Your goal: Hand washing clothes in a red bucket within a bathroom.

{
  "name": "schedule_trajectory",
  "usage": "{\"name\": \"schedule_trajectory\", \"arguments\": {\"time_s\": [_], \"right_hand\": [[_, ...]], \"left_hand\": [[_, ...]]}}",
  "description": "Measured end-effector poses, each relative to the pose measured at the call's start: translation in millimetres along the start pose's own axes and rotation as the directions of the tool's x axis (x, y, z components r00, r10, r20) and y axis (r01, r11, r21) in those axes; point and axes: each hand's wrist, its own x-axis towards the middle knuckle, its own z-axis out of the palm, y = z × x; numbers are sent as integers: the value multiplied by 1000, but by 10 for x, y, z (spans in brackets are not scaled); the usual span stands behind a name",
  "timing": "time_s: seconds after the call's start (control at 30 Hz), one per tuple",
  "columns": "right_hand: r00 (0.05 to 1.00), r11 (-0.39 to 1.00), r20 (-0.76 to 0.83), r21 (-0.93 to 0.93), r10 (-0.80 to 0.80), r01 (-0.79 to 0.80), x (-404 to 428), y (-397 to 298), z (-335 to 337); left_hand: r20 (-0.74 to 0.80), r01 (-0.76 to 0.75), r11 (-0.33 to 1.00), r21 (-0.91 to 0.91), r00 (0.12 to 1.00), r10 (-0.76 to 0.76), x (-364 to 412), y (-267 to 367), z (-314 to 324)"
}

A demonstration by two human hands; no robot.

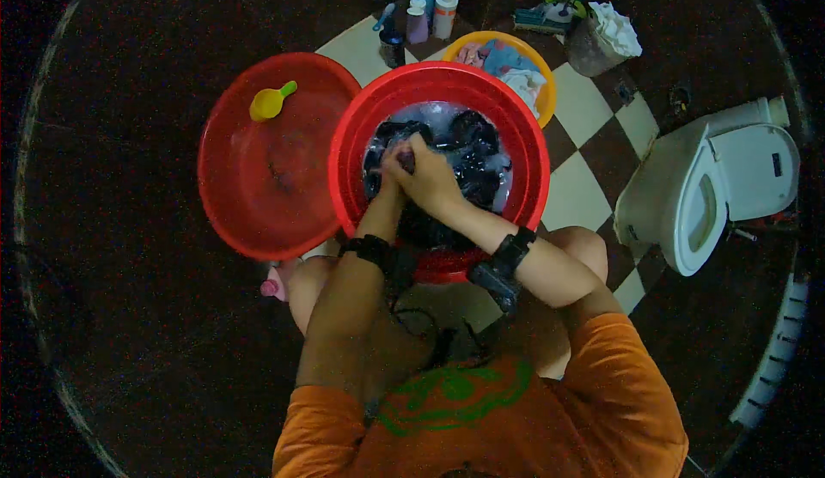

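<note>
Over a bright red plastic basin (440,78), my left hand (391,167) and my right hand (428,175) press close together. A bunch of dark wet cloth (406,158) shows between them, gripped by both. More dark clothing (478,136) lies soaked in the basin, in whitish sudsy water (433,114). My right hand partly covers the left, so the left fingers are not fully seen. Each wrist wears a black strap with a device on it.
A second red basin (258,181) on the left holds a yellow dipper (265,105). Behind stand several pump bottles (445,13) and an orange basin of clothes (548,95). To the right are a waste bin (590,49) and a toilet (670,188). A pink bottle (274,286) is by my left leg.
</note>
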Motion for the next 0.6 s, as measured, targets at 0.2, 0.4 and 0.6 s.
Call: {"name": "schedule_trajectory", "arguments": {"time_s": [0.2, 0.4, 0.6], "right_hand": [[941, 973, -281, -79, 188, -218, 310, 622, -301], [972, 988, -194, -47, 133, -145, 242, 340, -233], [932, 918, -228, -219, 281, -330, 534, 906, -312]], "left_hand": [[24, 41, 998, -52, 999, -40, -425, -23, 793], [96, -21, 975, 222, 995, 0, -463, 178, 603], [151, 217, 965, -149, 969, -195, -453, 279, 470]]}}
